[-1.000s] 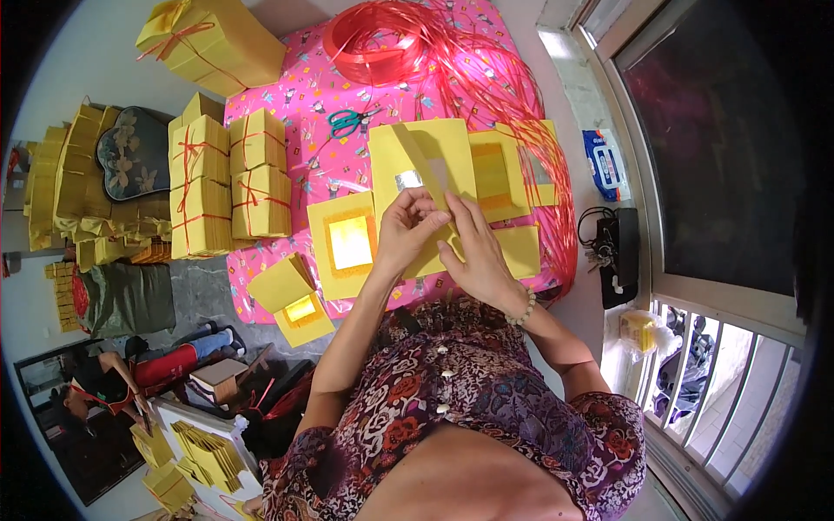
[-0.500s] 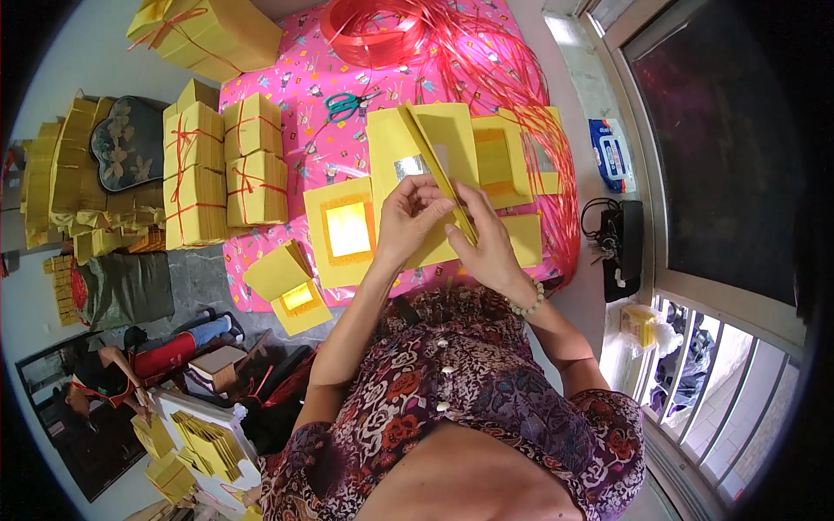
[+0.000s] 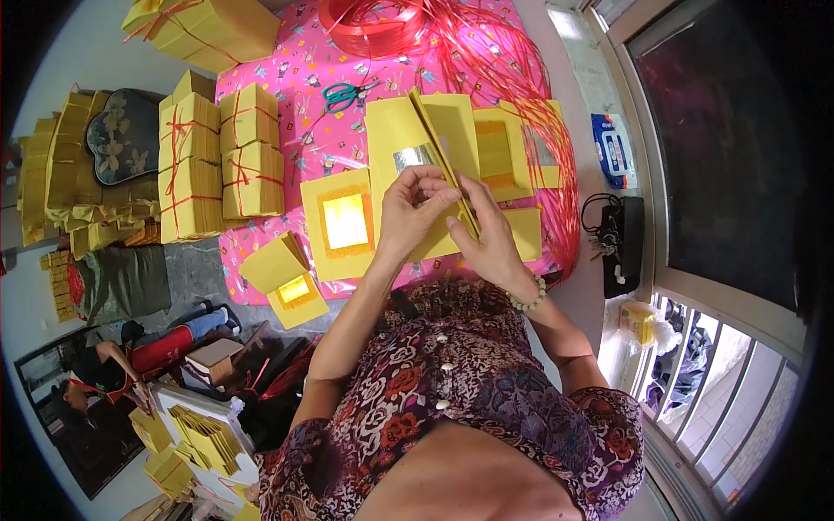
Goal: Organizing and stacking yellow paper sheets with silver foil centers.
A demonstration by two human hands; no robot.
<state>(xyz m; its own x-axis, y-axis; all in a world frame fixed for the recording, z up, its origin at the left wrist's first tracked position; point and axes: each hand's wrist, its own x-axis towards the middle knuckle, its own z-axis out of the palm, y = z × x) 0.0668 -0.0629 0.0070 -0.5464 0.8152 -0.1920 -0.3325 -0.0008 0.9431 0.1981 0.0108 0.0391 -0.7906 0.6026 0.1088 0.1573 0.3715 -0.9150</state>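
Note:
A narrow strip of folded yellow paper (image 3: 427, 124) slants between my hands over the middle of the table. My left hand (image 3: 412, 211) is closed, its thumb and fingers pinching the strip's left edge. From the other side my right hand (image 3: 488, 240) grips the lower end between thumb and fingers. Below them lies a large yellow sheet (image 3: 382, 122) with a silver patch (image 3: 413, 157), partly covered by my hands. To the left is a yellow sheet with a shiny gold square (image 3: 345, 221). A folded yellow sheet (image 3: 269, 265) rests at the near left edge.
Yellow paper bundles (image 3: 190, 174) tied with red string stand at the left. Green-handled scissors (image 3: 340, 97) lie beyond the sheets. A red string coil (image 3: 369, 39) trails strands down the right of the pink tablecloth (image 3: 300, 95). Another person (image 3: 109, 369) works at a white table, lower left.
The folded strip is tilted slightly differently, and my left thumb has shifted a little right along it. Both hands keep their hold. The view has moved slightly.

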